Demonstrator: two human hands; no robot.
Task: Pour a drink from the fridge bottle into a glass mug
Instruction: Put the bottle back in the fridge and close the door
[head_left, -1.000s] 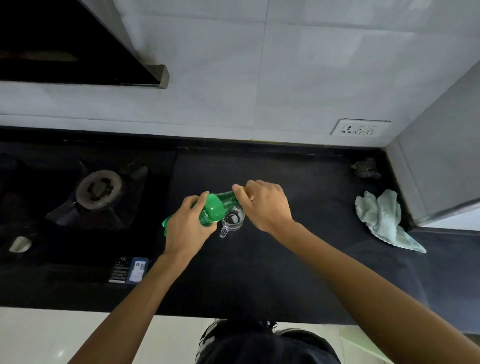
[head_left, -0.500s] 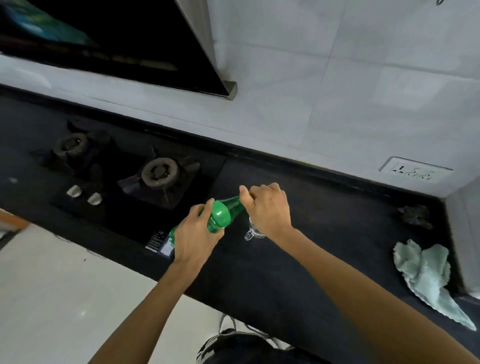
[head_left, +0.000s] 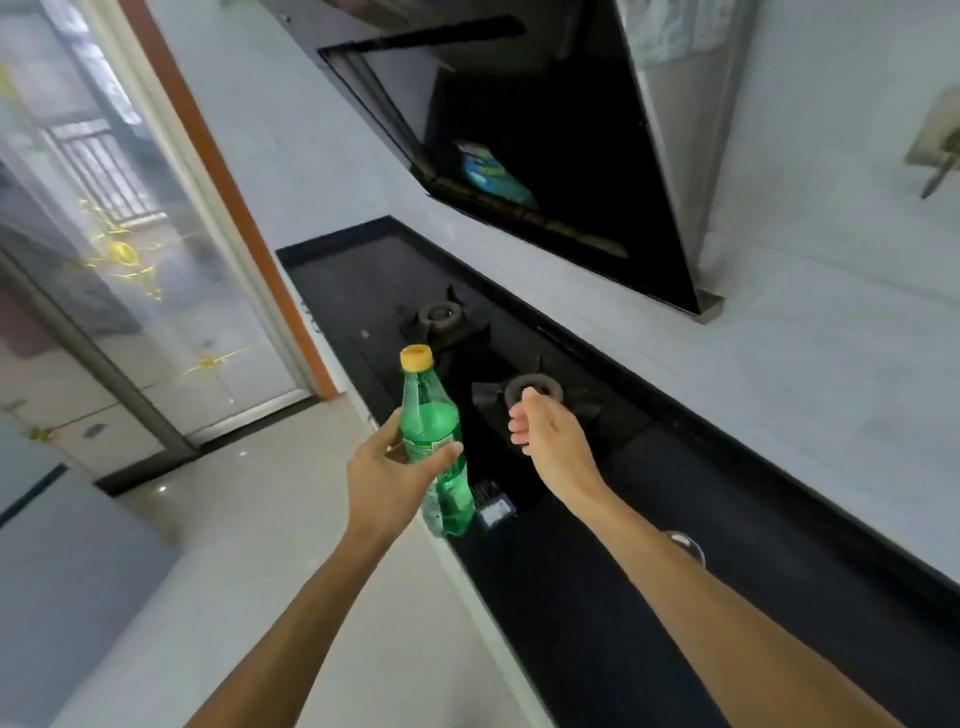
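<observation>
Green bottle (head_left: 431, 421) upright, yellow cap (head_left: 416, 357) on, gripped round its middle by the left hand (head_left: 384, 478) over the counter (head_left: 571, 623) edge. Right hand (head_left: 553, 441) hovers just beside it, fingers curled, nothing visible inside. Mug (head_left: 688, 543) on the counter, mostly hidden behind the right forearm.

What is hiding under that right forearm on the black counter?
Only a curved edge of the glass mug peeks out beside the right forearm, on the black counter. The arm covers the rest, so whether the mug holds any drink cannot be seen.
</observation>
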